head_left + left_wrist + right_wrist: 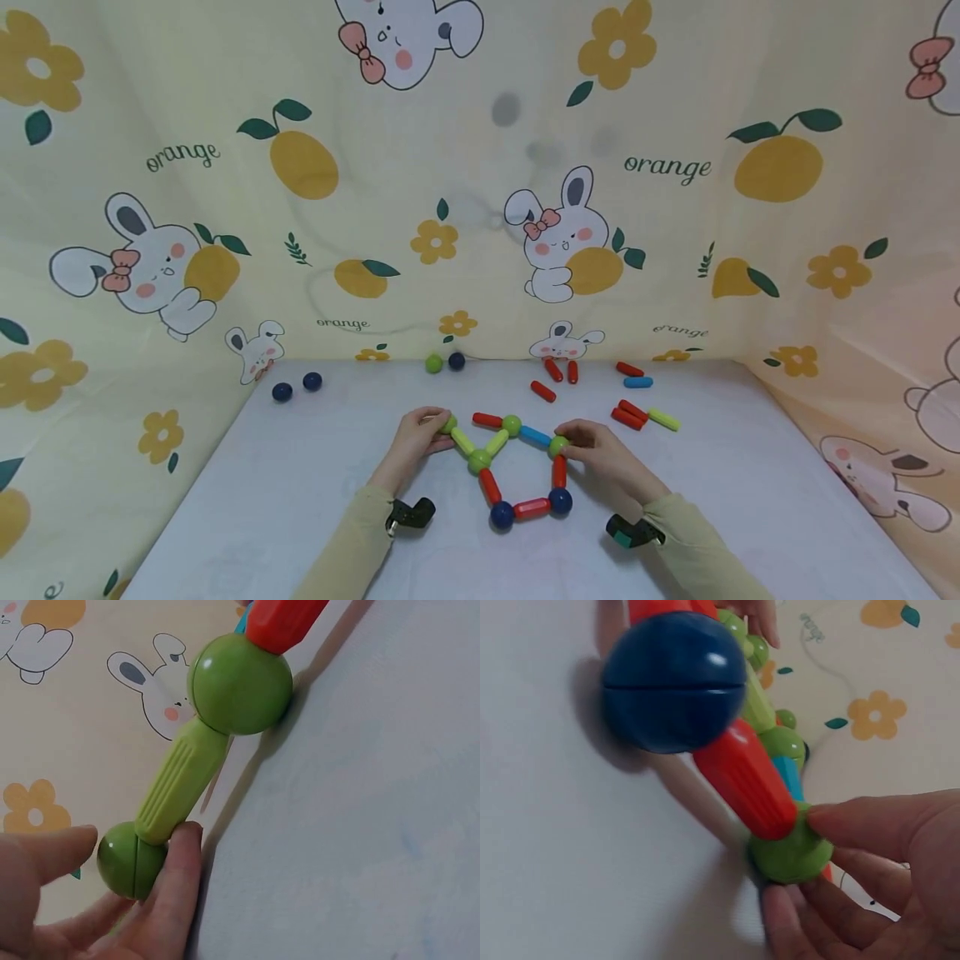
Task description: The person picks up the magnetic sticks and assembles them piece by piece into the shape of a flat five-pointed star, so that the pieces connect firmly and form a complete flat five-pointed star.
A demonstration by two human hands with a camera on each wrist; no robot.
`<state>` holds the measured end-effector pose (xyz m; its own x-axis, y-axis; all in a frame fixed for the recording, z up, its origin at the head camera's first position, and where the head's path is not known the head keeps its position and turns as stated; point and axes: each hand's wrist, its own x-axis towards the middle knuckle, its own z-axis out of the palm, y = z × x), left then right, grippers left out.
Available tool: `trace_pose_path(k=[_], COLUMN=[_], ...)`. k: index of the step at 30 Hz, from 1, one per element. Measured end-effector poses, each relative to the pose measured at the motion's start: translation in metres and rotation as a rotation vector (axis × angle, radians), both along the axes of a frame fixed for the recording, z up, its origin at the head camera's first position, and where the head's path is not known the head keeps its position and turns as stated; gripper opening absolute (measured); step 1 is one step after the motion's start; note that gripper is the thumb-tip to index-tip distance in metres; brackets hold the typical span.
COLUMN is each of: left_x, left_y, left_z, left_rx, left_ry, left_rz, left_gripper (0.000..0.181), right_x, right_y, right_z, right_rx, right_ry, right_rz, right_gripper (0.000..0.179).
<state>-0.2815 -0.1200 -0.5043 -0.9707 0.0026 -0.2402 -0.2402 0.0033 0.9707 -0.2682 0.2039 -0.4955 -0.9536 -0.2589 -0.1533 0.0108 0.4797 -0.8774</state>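
On the white table, a five-sided ring of balls and rods lies between the hands. The left hand [420, 435] holds a green ball [124, 859] between thumb and fingers. A lime rod [180, 780] joins it to another green ball [479, 461] on the ring. The right hand [596, 450] pinches the ring's right green ball [791, 855], where a blue rod [535, 436] and a red rod [746, 780] meet. Two dark blue balls, one on the left [502, 515], form the near corners. From the top green ball [512, 426] a loose-ended red rod [487, 419] points left.
Two dark blue balls [282, 392] lie at the back left. A spare green ball [433, 363] and a dark blue ball [457, 361] sit by the back edge. Several red rods [543, 392], a blue rod [638, 382] and a lime rod [663, 419] are scattered at the back right.
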Motion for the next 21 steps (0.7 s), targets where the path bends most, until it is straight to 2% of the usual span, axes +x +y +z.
trace_pose_path(k=[6,13,17,21], left_x=[0.000,-0.004,-0.007,-0.009], left_y=[0.003,0.007,0.009,0.010], left_z=[0.002,0.002,0.001,0.000], left_rx=[0.045,-0.043,-0.072,-0.066], left_ry=[-0.004,0.035,0.042,0.079], left_rz=[0.015,-0.001,-0.009,-0.022], left_gripper=[0.033,0.033,0.033,0.032], right_x=[-0.006,-0.005,-0.004,-0.012], right_y=[0.000,0.000,0.001,0.000], right_z=[0.002,0.001,0.007,0.016], right_rx=[0.014,-0.006,0.013,0.047], right_ry=[-0.004,-0.012,-0.019,-0.018], right_rz=[0.033,0.016,0.039,0.070], right_gripper=[0.033,0.034,0.035,0.036])
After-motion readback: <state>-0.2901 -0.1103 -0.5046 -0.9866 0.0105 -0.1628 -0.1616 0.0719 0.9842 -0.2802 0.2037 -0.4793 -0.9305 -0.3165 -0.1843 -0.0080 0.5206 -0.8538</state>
